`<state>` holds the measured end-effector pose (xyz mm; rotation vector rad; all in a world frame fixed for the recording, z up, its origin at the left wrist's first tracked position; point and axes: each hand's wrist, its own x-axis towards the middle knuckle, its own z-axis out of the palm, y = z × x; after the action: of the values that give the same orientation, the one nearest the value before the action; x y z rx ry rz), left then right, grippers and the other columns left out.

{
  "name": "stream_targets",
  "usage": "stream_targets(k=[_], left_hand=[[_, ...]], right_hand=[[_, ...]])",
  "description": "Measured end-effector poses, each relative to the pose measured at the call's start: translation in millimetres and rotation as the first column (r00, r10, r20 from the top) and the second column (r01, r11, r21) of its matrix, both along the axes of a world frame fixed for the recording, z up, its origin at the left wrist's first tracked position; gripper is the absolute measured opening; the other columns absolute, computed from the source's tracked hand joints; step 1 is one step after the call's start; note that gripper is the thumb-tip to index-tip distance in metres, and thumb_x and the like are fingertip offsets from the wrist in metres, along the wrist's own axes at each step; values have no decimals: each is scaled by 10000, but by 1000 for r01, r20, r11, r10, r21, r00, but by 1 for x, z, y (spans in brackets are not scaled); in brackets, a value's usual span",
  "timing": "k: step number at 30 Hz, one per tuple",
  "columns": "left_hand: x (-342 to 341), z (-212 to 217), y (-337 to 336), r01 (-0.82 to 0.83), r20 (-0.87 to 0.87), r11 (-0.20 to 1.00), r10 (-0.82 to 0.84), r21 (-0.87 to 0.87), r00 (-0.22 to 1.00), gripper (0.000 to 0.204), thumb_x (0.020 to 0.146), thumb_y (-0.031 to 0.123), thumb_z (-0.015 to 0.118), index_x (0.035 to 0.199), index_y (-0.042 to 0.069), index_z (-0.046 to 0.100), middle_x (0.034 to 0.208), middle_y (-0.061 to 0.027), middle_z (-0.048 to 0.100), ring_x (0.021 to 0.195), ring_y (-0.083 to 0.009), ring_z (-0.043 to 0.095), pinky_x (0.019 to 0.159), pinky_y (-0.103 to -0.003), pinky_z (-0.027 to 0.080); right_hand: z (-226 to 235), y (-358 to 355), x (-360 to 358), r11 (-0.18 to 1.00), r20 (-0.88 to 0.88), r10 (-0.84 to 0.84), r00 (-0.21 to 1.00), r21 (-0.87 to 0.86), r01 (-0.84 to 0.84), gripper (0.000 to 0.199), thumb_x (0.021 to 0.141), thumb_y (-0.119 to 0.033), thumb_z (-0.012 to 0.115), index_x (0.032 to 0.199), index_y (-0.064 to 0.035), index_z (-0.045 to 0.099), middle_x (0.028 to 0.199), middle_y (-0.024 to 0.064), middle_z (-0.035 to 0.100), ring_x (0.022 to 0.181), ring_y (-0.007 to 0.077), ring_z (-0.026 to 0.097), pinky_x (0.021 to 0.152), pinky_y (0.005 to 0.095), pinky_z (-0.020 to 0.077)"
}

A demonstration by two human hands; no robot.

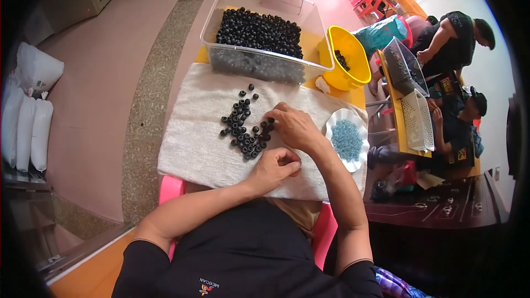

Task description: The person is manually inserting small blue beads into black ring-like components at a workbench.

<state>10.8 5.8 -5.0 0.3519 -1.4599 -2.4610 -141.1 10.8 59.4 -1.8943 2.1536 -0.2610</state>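
Observation:
A loose pile of small black round pieces with holes (240,126) lies on the white towel (190,140) in front of me. My right hand (295,127) is over the pile's right edge, its fingers bent and closed, with the fingertips touching black pieces there. Whether one is pinched between them is hidden. Nearer to me, my left hand (273,168) rests low over the towel, fingers curled and thumb against them. What it holds, if anything, does not show. A white scalloped dish (360,160) of clear bluish beads (346,139) stands right of my right forearm.
Behind the towel stands a clear plastic bin (265,69) filled with black pieces. A yellow tub (361,69) with a few more is beside it. At right, people (450,38) sit by another table with a white basket (418,124). White sacks (33,132) stand far left.

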Motion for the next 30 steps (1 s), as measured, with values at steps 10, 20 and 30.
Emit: stream_targets(k=[10,20,30], left_hand=[[-1,-2,-1,-27,9,991,26,132,1000,140,945,105,634,1015,-11,599,925,-61,640,818,-121,638,747,-270,549],[0,10,1,-175,17,927,179,330,984,237,985,151,578,1145,-13,515,967,-75,628,868,-132,645,770,-268,559],[3,12,1,-55,14,959,53,277,999,199,955,72,598,1121,-30,555,956,-86,660,846,-135,661,782,-278,568]], right_hand=[[-9,32,-2,941,314,-59,947,-299,158,265,798,-54,694,1062,-54,672,1019,101,648,791,264,674,685,347,540],[6,91,20,927,544,-80,836,-267,262,259,817,-42,705,1076,-40,685,941,102,655,709,192,656,643,301,518],[-1,115,31,900,468,-80,880,-347,265,339,804,28,727,1130,-37,659,955,107,622,713,170,628,614,264,504]])
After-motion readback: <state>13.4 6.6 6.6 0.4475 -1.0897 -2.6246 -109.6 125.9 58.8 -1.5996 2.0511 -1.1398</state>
